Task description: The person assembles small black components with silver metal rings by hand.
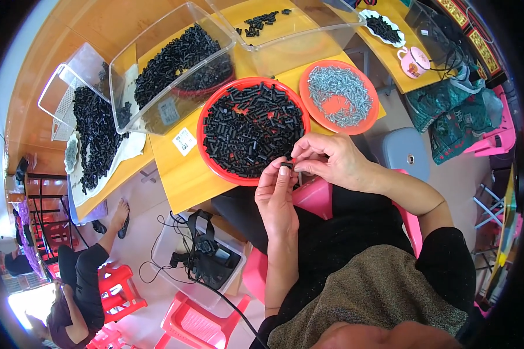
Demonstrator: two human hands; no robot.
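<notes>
Both of my hands meet over the near right rim of a round red tray heaped with short black tubular plastic pieces. Between thumb and fingers, my left hand pinches one small black plastic piece. The thumb and index finger of my right hand close at the right end of that same piece. Whether the right fingertips also hold a tiny part is hidden. Right of the tray, an orange-red plate carries many small silvery metal parts, possibly screws.
Clear plastic bins stand behind the tray, one full of black pieces. More black pieces lie piled on a white cloth at left. Below sits a box with cables. Red stools and a seated person are lower left.
</notes>
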